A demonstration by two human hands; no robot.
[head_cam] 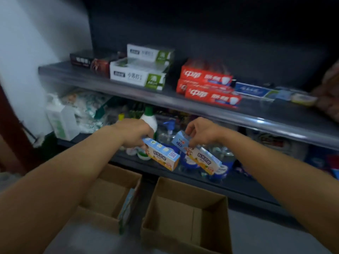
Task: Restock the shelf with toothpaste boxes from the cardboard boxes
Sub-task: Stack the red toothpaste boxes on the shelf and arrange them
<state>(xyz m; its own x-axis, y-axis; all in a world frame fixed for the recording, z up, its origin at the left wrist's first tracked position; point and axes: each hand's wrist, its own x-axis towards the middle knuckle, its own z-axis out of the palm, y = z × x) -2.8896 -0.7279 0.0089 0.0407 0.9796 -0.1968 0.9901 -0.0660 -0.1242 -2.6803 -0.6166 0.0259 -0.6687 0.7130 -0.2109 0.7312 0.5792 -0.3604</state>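
Note:
My left hand [134,132] grips one end of a blue-and-orange children's toothpaste box [163,156]. My right hand [201,131] pinches the top of a second box of the same kind [200,154]. Both boxes hang in front of the lower shelf, above two open cardboard boxes: the left one [108,191] has a toothpaste box [127,209] standing at its right wall, the right one [185,213] shows only bare cardboard. On the upper shelf [183,105] lie white-green boxes [137,76], red boxes [211,88], dark boxes [86,60] and a blue-white box [256,91].
The lower shelf [229,182] is crowded with bottles, a white bottle with a green cap [149,116], pump dispensers [169,126] and packets. A white wall [27,43] stands at the left. Another person's hand [328,92] shows at the right edge by the upper shelf.

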